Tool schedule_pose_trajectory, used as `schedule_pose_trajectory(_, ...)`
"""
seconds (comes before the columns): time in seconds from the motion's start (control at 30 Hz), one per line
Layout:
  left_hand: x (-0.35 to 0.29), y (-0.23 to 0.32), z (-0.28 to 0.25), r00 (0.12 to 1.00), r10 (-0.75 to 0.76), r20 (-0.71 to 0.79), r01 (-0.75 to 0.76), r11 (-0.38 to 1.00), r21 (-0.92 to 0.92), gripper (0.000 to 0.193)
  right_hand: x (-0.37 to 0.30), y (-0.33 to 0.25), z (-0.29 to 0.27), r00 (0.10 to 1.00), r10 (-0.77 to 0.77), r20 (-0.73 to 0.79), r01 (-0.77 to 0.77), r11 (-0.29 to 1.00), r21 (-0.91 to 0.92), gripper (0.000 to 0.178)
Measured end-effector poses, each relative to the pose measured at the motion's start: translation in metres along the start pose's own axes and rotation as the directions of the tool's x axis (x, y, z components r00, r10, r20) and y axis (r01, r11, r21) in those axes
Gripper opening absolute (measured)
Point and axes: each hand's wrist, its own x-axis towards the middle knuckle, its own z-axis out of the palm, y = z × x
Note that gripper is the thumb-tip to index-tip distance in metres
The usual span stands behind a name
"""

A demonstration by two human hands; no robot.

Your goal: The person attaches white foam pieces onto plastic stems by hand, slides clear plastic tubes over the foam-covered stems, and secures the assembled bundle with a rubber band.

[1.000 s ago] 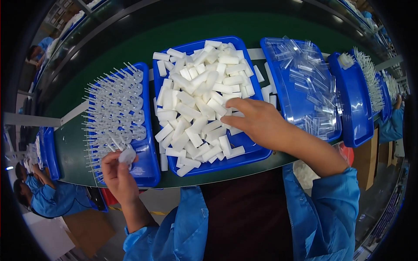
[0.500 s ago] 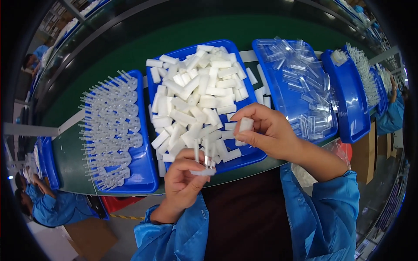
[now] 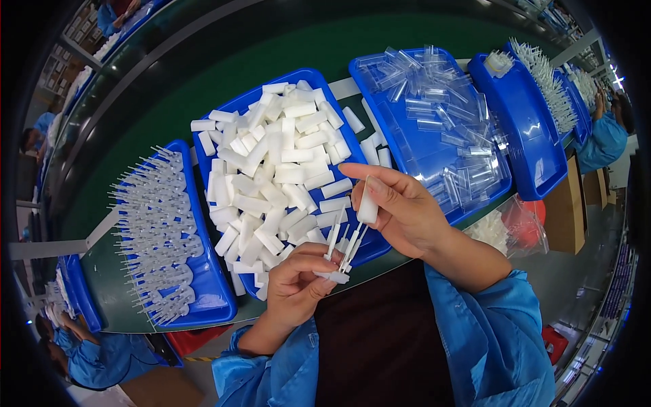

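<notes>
In my left hand (image 3: 298, 281) is a white plastic part with several thin upright prongs (image 3: 344, 251), its flat base pinched between thumb and fingers. My right hand (image 3: 407, 207) grips a white foam block (image 3: 368, 206) between thumb and fingers. The block's lower end is at the tip of one prong; whether it touches, I cannot tell. Just beyond my hands lies a heap of similar white blocks (image 3: 274, 169) in a blue tray (image 3: 205, 203).
At left, a blue tray (image 3: 220, 288) holds rows of clear pronged parts (image 3: 159, 237). At right, another tray (image 3: 407, 146) holds clear plastic pieces (image 3: 468, 166), with a further blue tray (image 3: 536, 149) beyond. A plastic bag (image 3: 508, 227) hangs below the table edge. Co-workers sit at both sides.
My right hand has turned the foam block more upright and brought it to the prongs. My left hand has shifted right with the pronged part. The whole view has swung slightly.
</notes>
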Motion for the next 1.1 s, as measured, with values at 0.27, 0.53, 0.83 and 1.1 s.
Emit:
schedule_pose_trajectory(0.27,-0.001,-0.005,0.001,0.999,-0.031,-0.019,0.029,0.995,-0.092,0.017,-0.003,-0.014,-0.011,0.907,-0.314,0.281,0.415,0.547,-0.727,0.027)
schedule_pose_trajectory(0.53,-0.011,-0.011,-0.004,0.999,-0.023,-0.024,0.018,0.982,-0.186,0.016,-0.010,-0.007,-0.009,0.974,-0.132,0.185,0.204,0.865,-0.459,0.010)
schedule_pose_trajectory(0.83,-0.019,-0.018,-0.005,0.999,0.019,-0.051,-0.029,0.981,-0.190,0.019,-0.019,0.020,0.008,0.971,-0.094,0.221,0.170,0.918,-0.358,0.009)
schedule_pose_trajectory(1.1,-0.033,0.002,-0.020,0.991,0.100,-0.088,-0.097,0.994,0.041,0.017,0.001,-0.004,0.004,0.899,-0.353,0.260,0.432,0.617,-0.658,0.016)
